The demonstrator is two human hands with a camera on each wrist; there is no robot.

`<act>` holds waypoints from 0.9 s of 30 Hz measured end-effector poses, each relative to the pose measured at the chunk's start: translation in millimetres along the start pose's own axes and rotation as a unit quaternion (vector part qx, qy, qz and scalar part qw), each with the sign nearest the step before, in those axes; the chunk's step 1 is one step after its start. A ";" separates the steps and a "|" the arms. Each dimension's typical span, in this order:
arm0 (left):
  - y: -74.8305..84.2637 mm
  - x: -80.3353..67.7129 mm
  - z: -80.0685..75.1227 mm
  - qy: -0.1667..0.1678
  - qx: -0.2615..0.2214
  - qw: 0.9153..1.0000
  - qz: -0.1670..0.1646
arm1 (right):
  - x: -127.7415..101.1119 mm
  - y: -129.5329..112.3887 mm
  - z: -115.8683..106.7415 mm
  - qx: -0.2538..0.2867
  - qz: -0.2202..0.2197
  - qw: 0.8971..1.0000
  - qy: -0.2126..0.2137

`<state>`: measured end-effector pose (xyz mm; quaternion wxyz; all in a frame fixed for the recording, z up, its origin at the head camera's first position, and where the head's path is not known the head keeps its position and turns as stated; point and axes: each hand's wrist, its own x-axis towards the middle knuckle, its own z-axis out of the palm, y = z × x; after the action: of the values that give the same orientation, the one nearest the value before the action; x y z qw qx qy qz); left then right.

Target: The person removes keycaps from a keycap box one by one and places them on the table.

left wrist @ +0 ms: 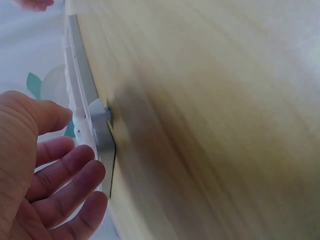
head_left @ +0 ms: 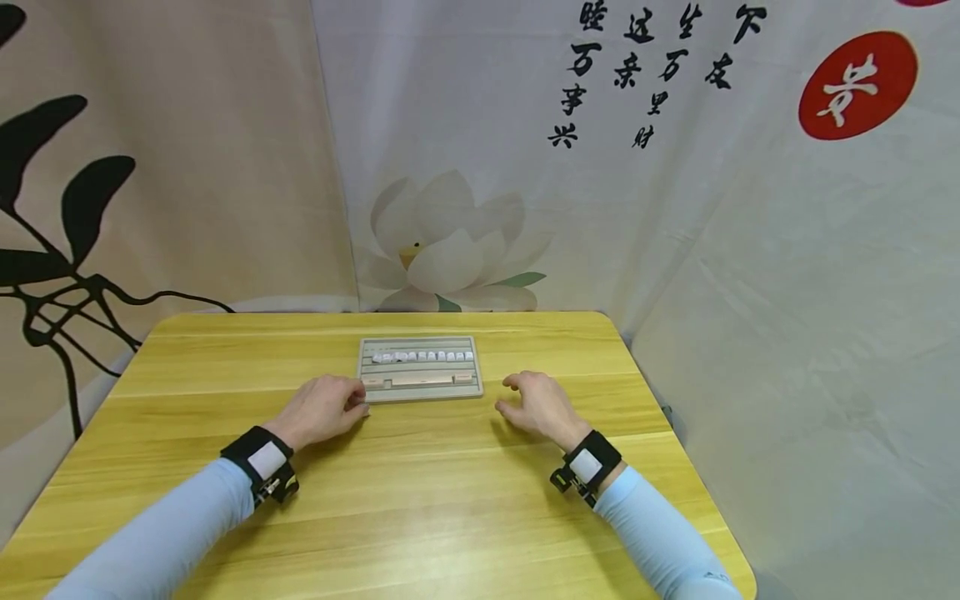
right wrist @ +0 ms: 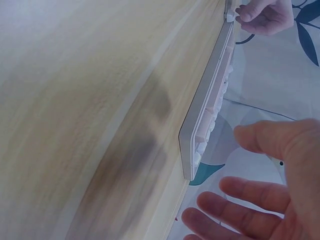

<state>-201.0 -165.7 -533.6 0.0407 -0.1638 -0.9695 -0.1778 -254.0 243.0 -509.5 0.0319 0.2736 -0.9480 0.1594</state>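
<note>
On the wooden table lies a beige keyboard-like tray (head_left: pixel 422 392) with a row of white keycaps (head_left: pixel 423 357) and a long pale bar-shaped key (head_left: pixel 422 380). My left hand (head_left: pixel 321 408) is at its front left corner, fingers loosely bent and apart from the thumb. A small grey piece (left wrist: pixel 101 117) shows at the tray's edge close to those fingers in the left wrist view. My right hand (head_left: pixel 542 408) hovers beside the right end, thumb and fingers spread with nothing between them. In the right wrist view the tray's near corner (right wrist: pixel 187 155) stands before the fingers.
The table (head_left: pixel 420 500) has rounded corners and carries both forearms in light blue sleeves. Behind it hangs a cloth backdrop (head_left: pixel 450 100) printed with a lotus and characters. A black wrist strap with a camera (head_left: pixel 262 462) sits on each wrist.
</note>
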 end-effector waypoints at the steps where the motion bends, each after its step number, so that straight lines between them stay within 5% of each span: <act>1: -0.4 0.9 -1.2 0.001 0.001 1.000 -0.004 | 0.4 -0.3 -0.1 0.000 0.000 1.000 0.000; 17: -12.3 23.4 -9.1 0.025 -0.021 0.999 -0.038 | 1.6 -1.3 2.5 -0.003 0.001 1.000 0.000; 27: -8.9 42.5 -11.4 0.033 -0.007 0.999 -0.030 | -2.1 -2.0 0.1 0.004 0.001 1.000 -0.004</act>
<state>-243.8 -164.8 -520.1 0.0662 -0.1285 -0.9709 -0.1911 -251.1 242.5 -509.3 0.0268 0.2733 -0.9477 0.1625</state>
